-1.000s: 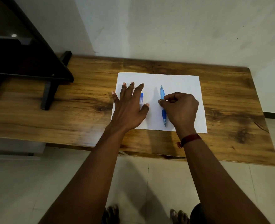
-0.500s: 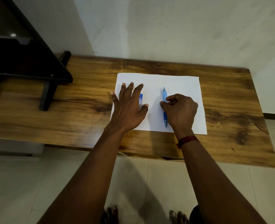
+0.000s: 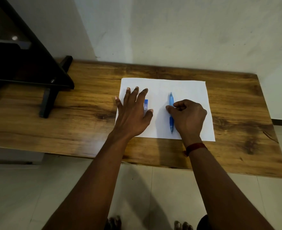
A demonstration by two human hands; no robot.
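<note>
I'm pinching the translucent blue plastic pen point(image 3: 171, 112) with my right hand point(image 3: 187, 119), lifting gently while my spread left hand point(image 3: 132, 116) is pinning the white paper sheet point(image 3: 189, 90).

Under my hands point(image 3: 133, 113) is a wooden bench point(image 3: 80, 130). A white sheet point(image 3: 183, 87) lies on it beneath my palms; a black stand point(image 3: 45, 100) sits far left.

The bench point(image 3: 80, 130) is wood-grain board, knotted, with a soft sheen. On it lies a sheet of matt white paper point(image 3: 183, 87). On the paper, the pen point(image 3: 171, 100) is translucent blue plastic, glossy, with a darker grip. Left of the paper stands a black stand point(image 3: 47, 100), satin. The floor point(image 3: 29, 188) is smooth pale tile.
</note>
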